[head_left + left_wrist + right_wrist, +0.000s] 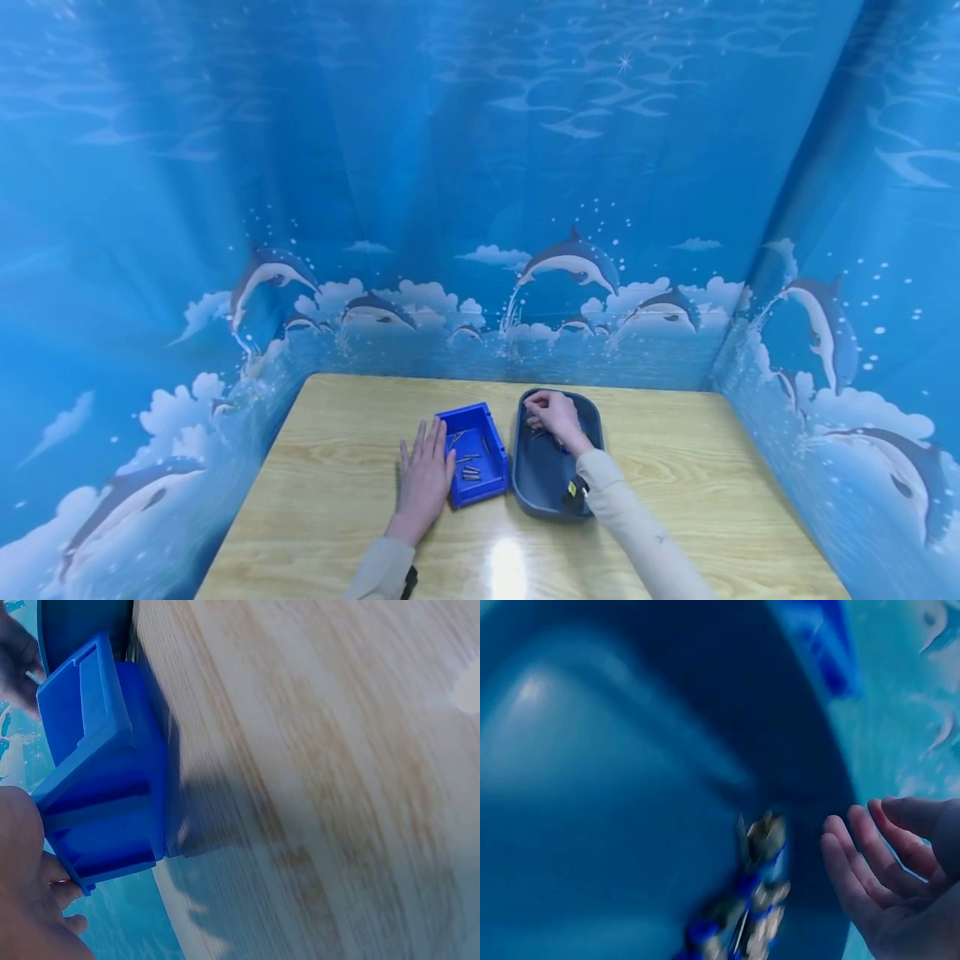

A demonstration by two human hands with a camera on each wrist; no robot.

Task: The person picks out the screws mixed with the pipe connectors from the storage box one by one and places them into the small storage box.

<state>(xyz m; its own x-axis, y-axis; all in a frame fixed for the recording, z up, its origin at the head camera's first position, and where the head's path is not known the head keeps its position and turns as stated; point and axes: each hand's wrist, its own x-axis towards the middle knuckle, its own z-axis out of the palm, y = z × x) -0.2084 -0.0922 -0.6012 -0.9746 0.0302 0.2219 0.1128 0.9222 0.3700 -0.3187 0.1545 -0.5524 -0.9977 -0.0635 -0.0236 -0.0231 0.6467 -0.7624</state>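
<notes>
My left hand point(426, 473) rests against the left side of a blue plastic bin point(480, 493), its fingers long and nearly straight along the wall. Several thin metal pieces point(470, 473), like pins or screws, lie on the bin's floor. To the right of the bin, my right hand point(553, 417) hovers over the far part of a dark oval tray point(538, 479). Its fingers are loosely bent, thumb tip close by the index fingertip, and no object shows between them. Below it in the tray lies a blurred heap of metal-and-blue small parts point(761, 915).
Bin and tray stand side by side on a light wooden table point(337, 467). A blue curtain point(465, 208) with dolphins hangs behind the table's back edge and along both sides. A wrist camera point(576, 492) sits on the right forearm, overlapping the tray's near right part.
</notes>
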